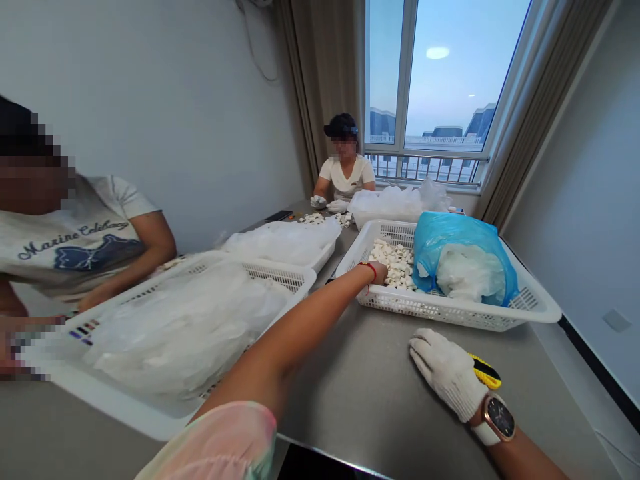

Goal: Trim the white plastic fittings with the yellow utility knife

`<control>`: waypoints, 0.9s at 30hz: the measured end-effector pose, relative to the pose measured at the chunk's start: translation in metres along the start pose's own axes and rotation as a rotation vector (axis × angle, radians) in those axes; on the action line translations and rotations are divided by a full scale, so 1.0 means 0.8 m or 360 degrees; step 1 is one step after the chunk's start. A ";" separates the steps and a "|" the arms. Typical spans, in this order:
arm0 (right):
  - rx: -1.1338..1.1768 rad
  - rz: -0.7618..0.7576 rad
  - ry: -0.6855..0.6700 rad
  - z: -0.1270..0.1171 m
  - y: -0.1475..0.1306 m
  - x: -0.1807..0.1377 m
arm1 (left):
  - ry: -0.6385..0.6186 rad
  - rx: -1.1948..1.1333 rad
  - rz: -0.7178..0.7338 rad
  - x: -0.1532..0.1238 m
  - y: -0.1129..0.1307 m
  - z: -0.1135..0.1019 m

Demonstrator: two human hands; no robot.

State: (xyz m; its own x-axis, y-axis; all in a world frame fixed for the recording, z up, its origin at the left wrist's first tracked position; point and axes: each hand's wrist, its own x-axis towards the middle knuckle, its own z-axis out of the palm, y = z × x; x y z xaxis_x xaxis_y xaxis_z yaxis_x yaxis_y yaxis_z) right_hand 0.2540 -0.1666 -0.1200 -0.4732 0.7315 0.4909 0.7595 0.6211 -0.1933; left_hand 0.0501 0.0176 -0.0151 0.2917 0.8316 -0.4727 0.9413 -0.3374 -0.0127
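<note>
My bare left hand [379, 271], a red string at its wrist, reaches over the near rim of a white plastic basket [450, 312] into a heap of small white pieces [393, 260]. Its fingers are hidden among them. My right hand [447, 371] wears a white knit glove and lies flat on the grey table [370, 400], fingers stretched out. A yellow and black utility knife [486, 373] sticks out from behind its outer edge. A watch [499, 419] sits on that wrist.
A blue bag [465, 243] holding a clear bag fills the basket's right half. Left of my arm stands a second white basket [150, 413] full of clear bags. One person sits at the left; another in white gloves [319, 201] sits at the far end by the window.
</note>
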 end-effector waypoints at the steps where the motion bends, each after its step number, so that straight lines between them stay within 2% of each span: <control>1: 0.0001 -0.0010 -0.0007 0.000 0.001 -0.001 | 0.0001 -0.0009 0.0010 -0.003 -0.001 0.000; 6: 0.0017 -0.0073 0.0002 0.003 0.000 -0.005 | 0.0012 -0.0081 0.0020 -0.015 -0.002 0.001; 9: 0.0026 -0.0121 0.0019 0.007 0.002 -0.007 | 0.0099 -0.0137 -0.0016 -0.019 0.001 -0.002; 13: 0.0023 -0.0209 0.0075 0.015 0.010 -0.006 | 0.0441 -0.0265 -0.0012 -0.039 0.005 -0.020; 17: 0.0041 -0.0144 0.0159 0.015 0.011 0.006 | 0.0921 -0.0479 0.0159 -0.093 0.023 -0.028; 18: 0.0079 -0.0095 0.0152 0.011 0.008 0.010 | 0.1060 -0.0587 0.0249 -0.109 0.031 -0.021; 19: 0.0126 -0.0052 0.0154 0.006 0.004 0.014 | 0.1283 -0.0931 0.0446 -0.123 0.039 -0.011; 20: 0.0159 0.0007 0.0177 0.000 0.000 0.018 | 0.1394 -0.1256 0.0632 -0.135 0.048 0.003; 22: 0.0380 0.0205 0.0284 -0.013 -0.011 0.024 | 0.1371 -0.1681 0.0898 -0.150 0.061 0.037; 24: 0.0581 0.0414 0.0404 -0.022 -0.020 0.028 | 0.1286 -0.1928 0.0960 -0.153 0.070 0.072; 27: 0.0892 0.0604 0.0395 -0.027 -0.029 0.032 | 0.1136 -0.2108 0.0958 -0.140 0.075 0.112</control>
State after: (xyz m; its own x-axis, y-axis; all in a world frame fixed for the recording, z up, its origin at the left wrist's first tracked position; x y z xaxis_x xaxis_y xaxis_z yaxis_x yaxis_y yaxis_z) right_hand 0.2338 -0.1681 -0.0843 -0.0561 0.8813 0.4693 0.4764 0.4367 -0.7631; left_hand 0.0589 -0.1357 -0.0418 0.3125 0.8788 0.3607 0.0361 -0.3904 0.9199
